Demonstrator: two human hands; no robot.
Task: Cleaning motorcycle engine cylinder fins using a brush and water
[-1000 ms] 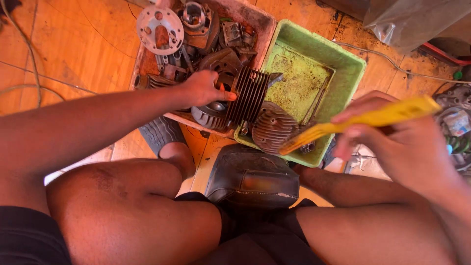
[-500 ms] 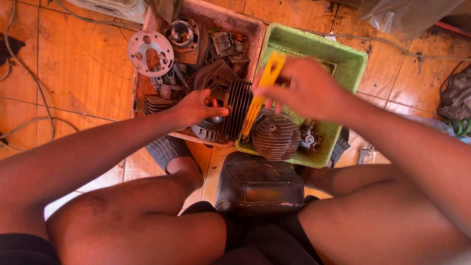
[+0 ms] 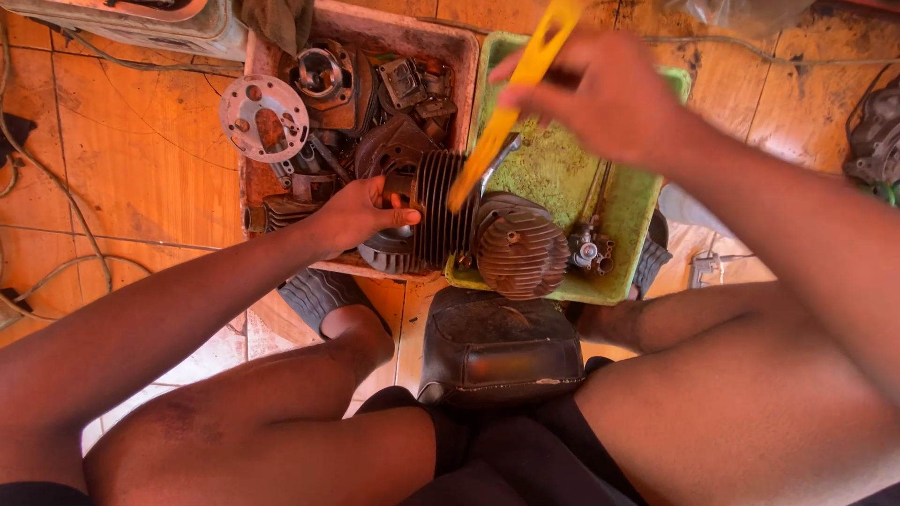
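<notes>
2 hands are working here: your left hand (image 3: 361, 214) is gripping the finned engine cylinder (image 3: 439, 217) between the brown tray (image 3: 375, 23) and green tray (image 3: 614, 215), while your right hand (image 3: 600, 89) is clasping a yellow brush (image 3: 511, 103) against its fins.

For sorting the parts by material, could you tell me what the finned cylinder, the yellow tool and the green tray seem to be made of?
Finned cylinder: likely cast metal, dull grey and grimy, with thin cooling fins. Yellow tool: apparently plastic, bright uniform colour, smooth. Green tray: probably moulded plastic, with a rounded rim and stained floor.
</notes>
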